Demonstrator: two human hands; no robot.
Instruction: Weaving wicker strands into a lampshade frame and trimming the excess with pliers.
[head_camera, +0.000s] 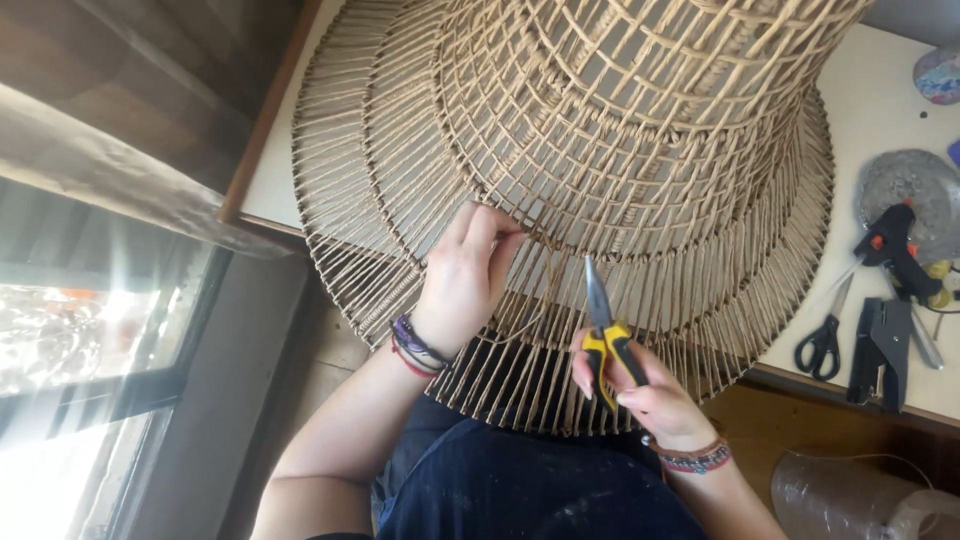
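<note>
The left hand (468, 272), near the centre of the frame, has its fingers pinched together on the tan twine weave where the crown of a large woven lampshade-like frame of tan cord over wire ribs (620, 150) meets its wide flared brim. The right hand (640, 392), lower and just right of centre, is closed around the handles of yellow-and-black needle-nose pliers (603, 325), whose slim metal tip points up toward the brim, close to it but seemingly not touching. The two hands are apart, with the left wrist wearing purple and red bracelets and the right wrist a beaded band.

The woven frame fills the upper middle of the picture, resting on a pale tabletop (880, 110) and overhanging the person's dark blue lap. At the right edge lie black-handled scissors (826, 335), a black glue gun (895, 250) and a black stapler-like tool (880, 350).

The work looks to be at the stage of fixing or tightening a cord at the brim's inner edge. The next move seems to call for bringing the plier tip precisely to the spot the left fingers hold, without snagging neighbouring strands.
</note>
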